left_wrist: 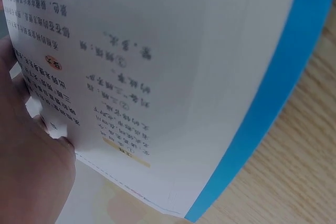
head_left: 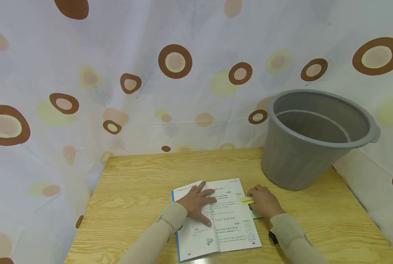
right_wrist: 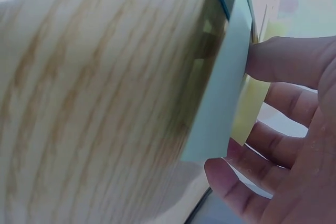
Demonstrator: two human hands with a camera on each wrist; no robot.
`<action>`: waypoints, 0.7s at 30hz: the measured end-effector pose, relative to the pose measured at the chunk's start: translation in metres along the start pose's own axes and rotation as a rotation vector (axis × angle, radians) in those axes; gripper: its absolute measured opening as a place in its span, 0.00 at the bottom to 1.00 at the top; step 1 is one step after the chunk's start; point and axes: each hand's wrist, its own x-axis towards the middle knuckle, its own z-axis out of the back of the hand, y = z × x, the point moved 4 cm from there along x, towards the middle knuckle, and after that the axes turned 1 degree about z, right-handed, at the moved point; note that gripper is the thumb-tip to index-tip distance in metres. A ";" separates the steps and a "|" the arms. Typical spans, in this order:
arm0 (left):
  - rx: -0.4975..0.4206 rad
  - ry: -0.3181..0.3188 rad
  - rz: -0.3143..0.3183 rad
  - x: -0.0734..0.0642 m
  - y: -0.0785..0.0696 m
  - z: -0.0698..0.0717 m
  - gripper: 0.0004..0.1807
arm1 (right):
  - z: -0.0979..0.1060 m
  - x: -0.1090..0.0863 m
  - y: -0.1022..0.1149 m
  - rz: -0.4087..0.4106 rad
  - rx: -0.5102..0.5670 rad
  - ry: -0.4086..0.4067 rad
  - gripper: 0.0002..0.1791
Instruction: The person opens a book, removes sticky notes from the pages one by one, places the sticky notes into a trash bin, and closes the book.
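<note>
An open book [head_left: 229, 234] with printed pages and a blue cover edge lies on the wooden table. My left hand [head_left: 197, 203] rests spread across its middle fold, fingers straight, holding the pages down. At the right page edge, my right hand [head_left: 265, 202] pinches a yellow sticky note [head_left: 247, 200] between thumb and fingers. In the right wrist view, the thumb lies across the yellow note [right_wrist: 249, 109] and the fingers are behind it. A pale green sticky note [right_wrist: 220, 93] sticks out from the book's edge just below, close to the fingertips.
A large grey bucket [head_left: 292, 161] stands on the table [head_left: 133, 187] behind my right hand. A patterned cloth [head_left: 196, 95] with brown and yellow ovals hangs along the back and sides of the table.
</note>
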 end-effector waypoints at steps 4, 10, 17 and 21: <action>-0.008 -0.005 -0.003 0.001 0.001 -0.001 0.50 | 0.002 -0.001 0.002 -0.004 0.008 0.015 0.15; -0.008 0.007 0.004 0.001 0.001 0.000 0.50 | 0.004 -0.001 0.004 -0.016 0.020 0.027 0.14; 0.012 0.029 0.011 -0.001 -0.002 0.004 0.50 | 0.006 0.002 0.002 -0.029 0.041 0.047 0.15; 0.011 0.023 0.004 -0.001 -0.002 0.004 0.50 | 0.007 0.002 0.000 -0.009 0.037 0.042 0.13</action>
